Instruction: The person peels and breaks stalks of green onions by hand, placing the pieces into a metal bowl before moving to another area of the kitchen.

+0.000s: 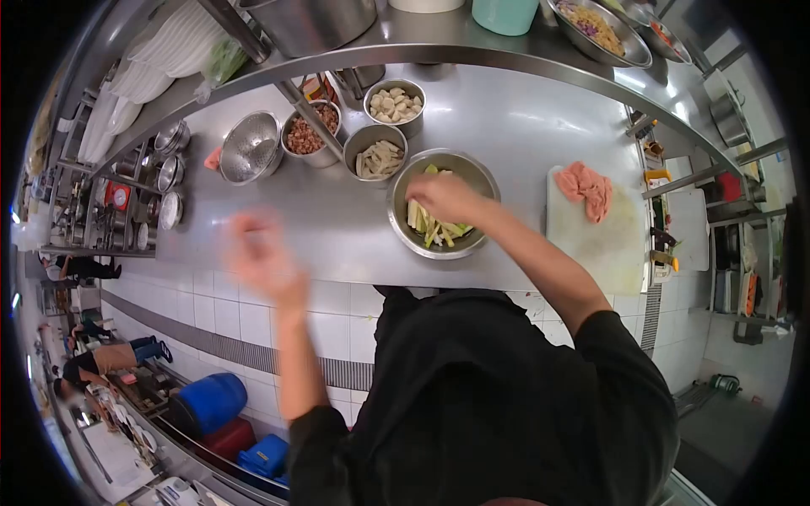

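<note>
A steel bowl (483, 187) stands on the counter before me, with pale green and whitish vegetable sticks (440, 229) inside. Over its left half is my right hand (443, 199), fingers bunched and pointing down at the sticks; whatever sits between them is hidden. My left hand (257, 253) hangs over the front left of the counter, smeared by motion, so its fingers cannot be read. Behind the bowl are a steel pot of pale strips (380, 158), a pot of whitish chunks (395, 106) and a pot of reddish-brown diced pieces (310, 131).
An overhead steel shelf (456, 52) crosses above the counter's back, its post (310, 118) coming down among the pots. A perforated colander (251, 149) is at left. On the right, a pink cloth (585, 191) lies on a white cutting board (591, 253). Other people are far left.
</note>
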`<state>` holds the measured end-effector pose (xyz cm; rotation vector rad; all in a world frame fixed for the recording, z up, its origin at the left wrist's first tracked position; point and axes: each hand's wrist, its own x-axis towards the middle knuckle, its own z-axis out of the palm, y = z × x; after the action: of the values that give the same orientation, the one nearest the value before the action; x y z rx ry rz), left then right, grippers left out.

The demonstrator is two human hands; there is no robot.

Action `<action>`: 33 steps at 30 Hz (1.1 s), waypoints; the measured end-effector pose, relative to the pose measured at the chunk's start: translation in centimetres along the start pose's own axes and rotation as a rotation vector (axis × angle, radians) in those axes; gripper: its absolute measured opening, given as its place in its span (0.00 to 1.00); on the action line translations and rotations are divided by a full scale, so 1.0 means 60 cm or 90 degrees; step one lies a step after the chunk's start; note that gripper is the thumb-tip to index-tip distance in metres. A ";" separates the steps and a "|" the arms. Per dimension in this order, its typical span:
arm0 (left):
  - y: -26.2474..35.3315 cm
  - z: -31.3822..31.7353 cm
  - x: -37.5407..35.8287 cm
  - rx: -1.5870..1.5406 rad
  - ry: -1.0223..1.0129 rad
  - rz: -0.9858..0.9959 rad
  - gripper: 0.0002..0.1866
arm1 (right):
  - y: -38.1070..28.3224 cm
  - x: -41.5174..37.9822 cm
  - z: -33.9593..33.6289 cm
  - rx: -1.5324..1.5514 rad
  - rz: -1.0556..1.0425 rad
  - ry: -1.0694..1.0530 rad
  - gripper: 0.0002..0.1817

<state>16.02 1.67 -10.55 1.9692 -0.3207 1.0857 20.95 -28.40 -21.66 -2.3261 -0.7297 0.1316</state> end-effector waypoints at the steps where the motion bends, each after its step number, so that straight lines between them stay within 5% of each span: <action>1: 0.007 0.046 -0.045 0.102 -0.207 -0.140 0.18 | 0.100 0.015 0.101 -0.106 -0.079 0.051 0.10; 2: -0.021 0.110 -0.115 -0.068 -0.249 -0.333 0.18 | 0.168 0.023 0.164 -0.214 -0.158 0.099 0.10; 3: -0.052 0.154 -0.188 -0.014 -0.349 -0.373 0.27 | 0.173 0.024 0.154 -0.220 -0.159 0.095 0.10; 6: -0.103 0.240 -0.343 0.006 -0.441 -0.258 0.41 | 0.158 0.001 0.113 -0.299 -0.004 -0.102 0.14; 10: -0.070 0.273 -0.346 -0.145 -0.662 -0.316 0.38 | 0.177 -0.083 0.083 -0.361 0.185 -0.157 0.14; 12: -0.057 0.303 -0.347 -0.117 -0.714 -0.267 0.38 | 0.205 -0.130 0.068 -0.157 0.389 -0.238 0.14; 14: -0.039 0.332 -0.335 -0.025 -0.794 -0.233 0.37 | 0.216 -0.178 0.070 -0.166 0.380 -0.153 0.14; 15: -0.031 0.339 -0.335 -0.030 -0.805 -0.232 0.37 | 0.210 -0.200 0.069 -0.176 0.357 -0.070 0.14; 17: -0.018 0.350 -0.324 0.079 -0.476 0.126 0.33 | 0.185 -0.222 0.046 -0.061 0.375 0.038 0.14; 19: 0.018 0.350 -0.297 0.058 -0.449 0.167 0.27 | 0.152 -0.233 0.027 0.058 0.385 0.149 0.13; 22: 0.065 0.365 -0.293 -0.399 -0.646 -0.375 0.18 | 0.110 -0.244 0.021 0.241 0.299 0.301 0.09; 27: 0.068 0.373 -0.302 -0.440 -0.588 -0.412 0.16 | 0.091 -0.243 0.011 0.229 0.278 0.359 0.09; 33: 0.107 0.375 -0.294 -0.483 -0.474 -0.487 0.29 | 0.087 -0.221 0.032 0.211 0.251 0.417 0.09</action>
<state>14.84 -22.58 -26.96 1.4808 -0.2668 -0.2734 11.74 -37.56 -27.81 -1.9827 0.0767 -0.3043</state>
